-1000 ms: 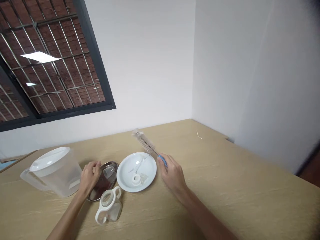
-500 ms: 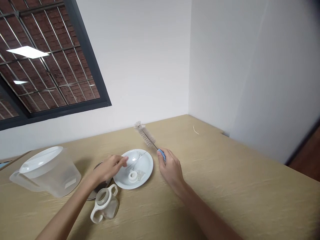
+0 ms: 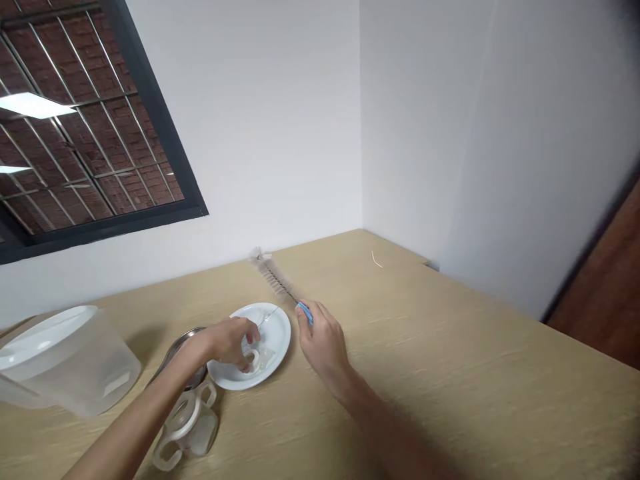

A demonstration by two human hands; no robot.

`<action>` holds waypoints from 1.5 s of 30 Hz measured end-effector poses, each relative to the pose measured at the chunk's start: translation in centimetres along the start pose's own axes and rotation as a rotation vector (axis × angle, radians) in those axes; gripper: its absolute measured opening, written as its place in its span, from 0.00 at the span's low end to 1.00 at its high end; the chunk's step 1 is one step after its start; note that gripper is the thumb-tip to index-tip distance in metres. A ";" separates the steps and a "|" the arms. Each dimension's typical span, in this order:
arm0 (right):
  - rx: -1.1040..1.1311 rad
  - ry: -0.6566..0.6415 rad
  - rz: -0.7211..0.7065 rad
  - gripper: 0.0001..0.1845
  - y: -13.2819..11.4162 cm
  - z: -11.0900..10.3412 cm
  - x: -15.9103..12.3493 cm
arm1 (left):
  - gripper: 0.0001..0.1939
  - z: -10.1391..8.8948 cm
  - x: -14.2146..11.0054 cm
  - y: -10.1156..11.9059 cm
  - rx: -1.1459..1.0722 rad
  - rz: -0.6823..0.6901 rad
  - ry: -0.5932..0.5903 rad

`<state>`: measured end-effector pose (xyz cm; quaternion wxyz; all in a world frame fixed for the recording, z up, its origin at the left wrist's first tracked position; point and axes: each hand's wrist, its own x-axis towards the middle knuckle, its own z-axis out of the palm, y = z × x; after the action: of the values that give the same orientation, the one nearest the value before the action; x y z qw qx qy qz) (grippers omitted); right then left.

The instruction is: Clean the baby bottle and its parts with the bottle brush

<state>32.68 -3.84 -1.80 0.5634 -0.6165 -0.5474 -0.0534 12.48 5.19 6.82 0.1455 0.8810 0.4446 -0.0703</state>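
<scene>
L hand (image 3: 233, 342), thumb & fingers partly spread, hangs over a round, shallow white plate (image 3: 283, 337), w/ a small white plastic ring (image 3: 257, 361) right at its fingertips; contact can't be told. Ring lies to the left of the R hand (image 3: 323, 340), which is farther off & wrapped around the blue handle (image 3: 306, 314) of a long, pale-bristled bottle brush (image 3: 273, 275). Brush's long axis runs from the R hand away & leftward, bristles twd. the wall (image 3: 280, 133).

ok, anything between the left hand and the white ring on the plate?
Nothing visible: the left hand is over the plate, right at the white ring. The brush in the right hand is clear of that gap.
</scene>
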 end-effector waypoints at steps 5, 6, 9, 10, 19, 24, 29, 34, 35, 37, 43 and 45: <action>0.024 0.016 0.010 0.16 0.0 -0.1 0.2 | 0.30 0.6 0.1 -0.7 -0.002 0.000 -0.032; 0.029 0.016 0.010 0.16 0.0 -0.1 0.2 | 0.30 0.7 0.2 -0.9 -0.007 0.002 -0.038; 0.036 0.013 0.011 0.16 0.0 -0.1 0.2 | 0.28 1.2 0.4 -1.1 -0.022 -0.002 -0.042; 0.036 0.011 0.010 0.16 0.1 0.0 0.2 | 0.27 1.3 0.5 -1.1 -0.028 -0.005 -0.038; 0.045 0.003 -0.008 0.16 -0.2 -0.2 0.2 | 0.24 -0.9 -1.5 -3.4 -0.210 0.076 0.064; 0.032 -0.010 -0.057 0.15 -0.2 -0.1 0.1 | 0.26 -1.0 -4.3 -5.4 -0.647 0.127 0.168; -0.016 -0.062 -0.152 0.13 0.0 0.1 -0.4 | 0.28 2.0 -5.9 -7.3 -0.973 0.084 0.373; 0.037 -0.173 -0.364 0.12 -0.8 -0.1 -1.4 | 0.27 4.5 -6.1 -8.5 -1.149 0.077 0.527; 0.043 -0.196 -0.406 0.12 -0.9 -0.1 -1.5 | 0.26 4.7 -6.2 -8.4 -1.163 0.070 0.542; 0.023 -0.235 -0.470 0.12 -1.0 0.0 -1.8 | 0.24 5.0 -6.4 -8.2 -1.172 0.065 0.552; -0.153 -0.112 -0.441 0.14 0.1 0.1 -1.1 | 0.26 5.4 -7.2 -8.2 -1.258 0.062 0.578; -0.102 -0.108 -0.405 0.13 -0.1 -0.2 -0.9 | 0.28 5.7 -7.3 -8.4 -1.289 0.079 0.593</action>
<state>32.35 -4.56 -2.33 0.4791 -0.5237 -0.6861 -0.1597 1.38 2.55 1.62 0.5132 0.6170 0.3863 0.4546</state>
